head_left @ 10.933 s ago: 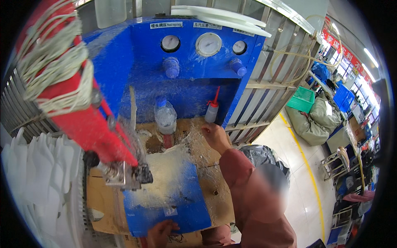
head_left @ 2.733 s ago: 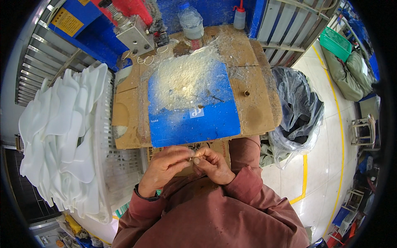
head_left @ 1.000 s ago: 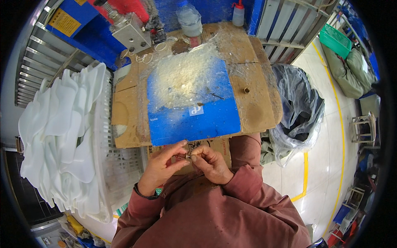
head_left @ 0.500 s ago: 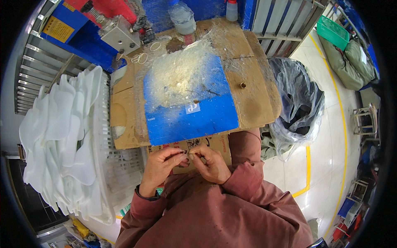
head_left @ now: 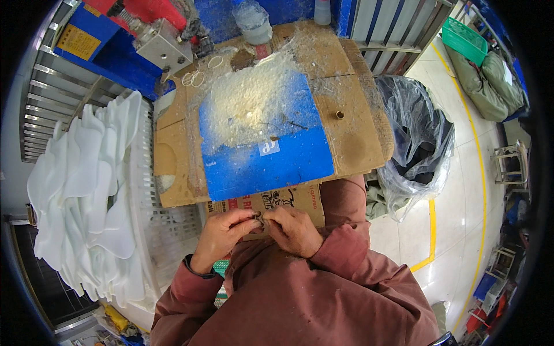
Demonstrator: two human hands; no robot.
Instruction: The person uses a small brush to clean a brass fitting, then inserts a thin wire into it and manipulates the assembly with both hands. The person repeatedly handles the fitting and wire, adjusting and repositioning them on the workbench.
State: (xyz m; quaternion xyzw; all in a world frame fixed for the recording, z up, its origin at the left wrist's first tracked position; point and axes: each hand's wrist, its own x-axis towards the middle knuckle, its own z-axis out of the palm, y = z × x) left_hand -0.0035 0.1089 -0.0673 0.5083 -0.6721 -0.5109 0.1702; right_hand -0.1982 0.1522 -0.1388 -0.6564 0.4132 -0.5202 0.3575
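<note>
My left hand (head_left: 220, 235) and my right hand (head_left: 291, 230) meet above my lap, just off the near edge of the cardboard-covered bench. Both are closed, thumbs and fingertips pinched together around something small and dark (head_left: 259, 218). The fingers hide most of it, so its kind cannot be made out. Beyond the hands lies a blue board (head_left: 259, 179), its far part heaped with pale yellowish powder or shavings (head_left: 248, 104). A printed cardboard piece (head_left: 294, 199) lies below the bench edge, partly behind my hands.
White shoe-sole-shaped pieces (head_left: 95, 190) stack in a white plastic crate (head_left: 167, 242) at left. A small brass-coloured ring (head_left: 340, 115) lies on the cardboard (head_left: 352, 138). At right stands a bin lined with clear plastic (head_left: 412, 138). Bottle (head_left: 253, 26) and metal block (head_left: 163, 49) stand at the back.
Both hands stay pinched together over the lap and have shifted only slightly. The left forearm has moved a little to the left. The view has tilted slightly.
</note>
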